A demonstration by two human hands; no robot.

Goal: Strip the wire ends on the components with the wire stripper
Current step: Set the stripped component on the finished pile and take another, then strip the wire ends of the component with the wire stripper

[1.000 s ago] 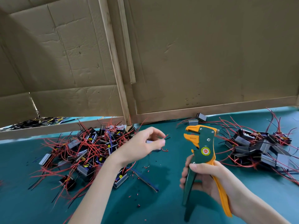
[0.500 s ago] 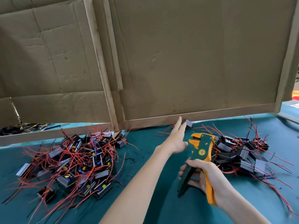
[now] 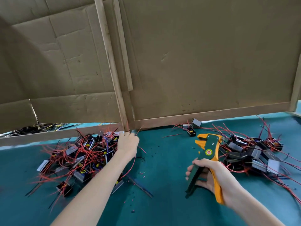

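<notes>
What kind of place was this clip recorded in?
Probably a small electronics assembly bench: piles of wired components on a teal mat, cardboard partitions behind, and a wire stripper held in the right hand.

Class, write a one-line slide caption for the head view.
Left hand reaches into the left pile of wired components; right hand grips the wire stripper.

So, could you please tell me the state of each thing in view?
wire stripper, held upright, handles spread.
left pile, tangled heap of wired components.
right pile, tangled heap beside the wire stripper.
right hand, gripping the wire stripper's handles.
left hand, at the left pile's far edge; fingers hidden.
</notes>
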